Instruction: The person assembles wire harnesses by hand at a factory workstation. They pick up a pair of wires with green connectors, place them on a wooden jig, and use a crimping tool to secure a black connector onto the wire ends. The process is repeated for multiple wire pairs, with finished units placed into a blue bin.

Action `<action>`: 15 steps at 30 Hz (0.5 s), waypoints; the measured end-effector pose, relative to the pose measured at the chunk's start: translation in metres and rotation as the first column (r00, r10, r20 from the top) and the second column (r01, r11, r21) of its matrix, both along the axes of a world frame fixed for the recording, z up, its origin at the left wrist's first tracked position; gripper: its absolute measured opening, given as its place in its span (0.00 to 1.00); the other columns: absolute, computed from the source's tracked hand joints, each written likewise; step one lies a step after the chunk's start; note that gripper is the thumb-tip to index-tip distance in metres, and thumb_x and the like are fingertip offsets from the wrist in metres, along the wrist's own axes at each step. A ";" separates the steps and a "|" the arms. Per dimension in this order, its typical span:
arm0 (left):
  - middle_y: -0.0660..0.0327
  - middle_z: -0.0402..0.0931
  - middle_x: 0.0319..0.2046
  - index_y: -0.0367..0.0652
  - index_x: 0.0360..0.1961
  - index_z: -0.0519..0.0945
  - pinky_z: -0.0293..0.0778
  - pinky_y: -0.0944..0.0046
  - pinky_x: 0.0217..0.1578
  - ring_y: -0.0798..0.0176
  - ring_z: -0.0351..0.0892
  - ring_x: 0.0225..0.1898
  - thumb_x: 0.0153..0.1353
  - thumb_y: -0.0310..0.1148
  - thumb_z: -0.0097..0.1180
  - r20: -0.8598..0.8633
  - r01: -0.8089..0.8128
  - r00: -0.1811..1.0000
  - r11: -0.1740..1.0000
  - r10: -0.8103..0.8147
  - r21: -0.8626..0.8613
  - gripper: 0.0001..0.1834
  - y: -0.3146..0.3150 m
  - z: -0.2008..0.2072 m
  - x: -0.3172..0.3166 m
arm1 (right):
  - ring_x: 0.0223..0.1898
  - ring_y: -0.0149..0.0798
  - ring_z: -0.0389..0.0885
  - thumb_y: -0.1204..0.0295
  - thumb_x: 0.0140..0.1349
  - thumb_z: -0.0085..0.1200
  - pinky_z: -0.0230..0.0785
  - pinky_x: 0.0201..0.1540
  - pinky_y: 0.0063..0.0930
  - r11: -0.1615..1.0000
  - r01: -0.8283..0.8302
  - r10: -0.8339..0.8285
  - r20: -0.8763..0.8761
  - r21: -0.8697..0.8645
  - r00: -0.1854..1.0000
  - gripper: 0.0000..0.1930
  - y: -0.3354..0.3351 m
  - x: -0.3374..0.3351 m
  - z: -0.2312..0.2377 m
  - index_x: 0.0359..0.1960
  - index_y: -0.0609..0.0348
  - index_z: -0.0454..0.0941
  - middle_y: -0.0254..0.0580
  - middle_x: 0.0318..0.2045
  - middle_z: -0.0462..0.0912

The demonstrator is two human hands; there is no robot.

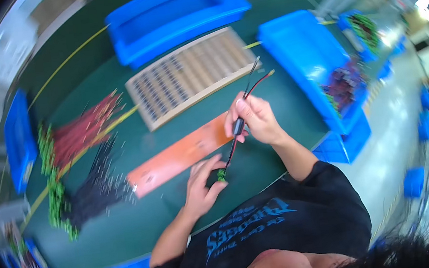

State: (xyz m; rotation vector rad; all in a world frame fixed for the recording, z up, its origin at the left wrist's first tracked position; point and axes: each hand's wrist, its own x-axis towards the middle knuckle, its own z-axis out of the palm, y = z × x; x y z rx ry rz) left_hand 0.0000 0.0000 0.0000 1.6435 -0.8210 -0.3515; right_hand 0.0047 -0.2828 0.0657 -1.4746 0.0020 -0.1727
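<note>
- The red-and-black wire lead (233, 146) is held up over the near middle of the green table (255, 182), running from one hand to the other.
- The right hand (257, 121) has a narrow grip, thumb and fingers closed about the dark, barrel-shaped piece (238, 126) on the lead; beyond it the free ends fork toward the far right, one black, one red.
- The left hand (198, 189) is curved loosely at the near end, its thumb tip against the small green connector (222, 175) — blur hides how firm that pinch is, so I cannot tell.
- The lead should handle as light and springy: the wires will likely bend easily and swing if let go, while the connector and dark piece look hard. Those two make the best holds; the thin wire ends seem the most fragile part, and smooth insulation may slip a little.
- Just beyond the hands lies a flat orange strip (179, 155), smooth and faintly shiny; past that sits a pale, wood-like rack (209, 93) with straight rows, the left ones filled with dark pieces.
- At the left, red wires (83, 133) and black wires (95, 189) fan out in loose, stringy heaps — blocky green ends (57, 201) lined along their left side.
</note>
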 end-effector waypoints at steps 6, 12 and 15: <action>0.50 0.81 0.52 0.35 0.63 0.74 0.71 0.58 0.56 0.56 0.77 0.54 0.68 0.29 0.60 -0.057 -0.079 0.996 0.995 0.075 -0.065 0.23 -0.036 0.004 0.004 | 0.11 0.21 0.61 0.57 0.79 0.47 0.51 0.10 0.15 0.815 0.474 -0.542 0.150 0.334 0.827 0.13 -0.188 -0.072 0.081 0.36 0.48 0.72 0.32 0.19 0.73; 0.53 0.83 0.46 0.37 0.53 0.81 0.75 0.58 0.51 0.54 0.81 0.49 0.66 0.26 0.64 -0.009 -0.057 0.998 0.998 0.057 0.027 0.15 -0.043 0.005 0.004 | 0.15 0.23 0.68 0.56 0.79 0.48 0.60 0.14 0.16 0.652 0.758 -0.745 -0.214 -0.032 0.632 0.15 -0.344 -0.137 0.047 0.39 0.53 0.74 0.38 0.24 0.81; 0.53 0.83 0.46 0.36 0.51 0.82 0.76 0.56 0.52 0.52 0.81 0.49 0.65 0.25 0.64 0.030 -0.040 0.999 0.998 0.039 0.048 0.13 -0.041 0.008 0.007 | 0.16 0.26 0.75 0.56 0.79 0.48 0.66 0.16 0.19 0.526 0.738 -0.849 -0.300 -0.422 0.434 0.16 -0.372 -0.148 0.024 0.40 0.57 0.76 0.40 0.24 0.84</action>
